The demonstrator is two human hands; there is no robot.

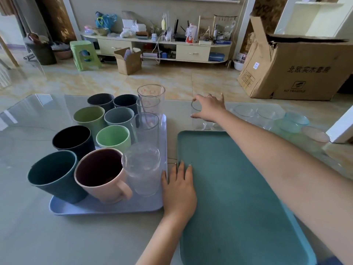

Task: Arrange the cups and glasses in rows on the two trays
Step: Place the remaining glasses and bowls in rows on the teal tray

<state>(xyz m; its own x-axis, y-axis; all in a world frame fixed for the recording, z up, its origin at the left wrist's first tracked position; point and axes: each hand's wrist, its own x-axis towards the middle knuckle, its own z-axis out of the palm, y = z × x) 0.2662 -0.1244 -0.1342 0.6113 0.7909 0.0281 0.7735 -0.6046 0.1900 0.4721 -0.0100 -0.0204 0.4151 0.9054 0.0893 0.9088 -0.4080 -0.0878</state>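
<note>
A pale blue tray [63, 208] on the left carries several coloured cups in two rows, among them a pink mug [104, 175] and a teal cup [54, 174]. A row of clear glasses stands along its right side, nearest a ribbed glass [142, 167]. A green tray [235, 197] lies bare to the right. My left hand [178, 187] rests flat, fingers straight, on the green tray's left edge. My right hand [209, 109] reaches beyond the green tray and grips the rim of a clear glass [196, 116] standing on the table.
More clear glasses [244, 111] and aqua tinted glasses [297, 119] stand on the glass table at the far right, with a pinkish one [315, 133]. A white object [340, 127] sits at the right edge. Beyond the table are tiled floor and a large cardboard box [298, 73].
</note>
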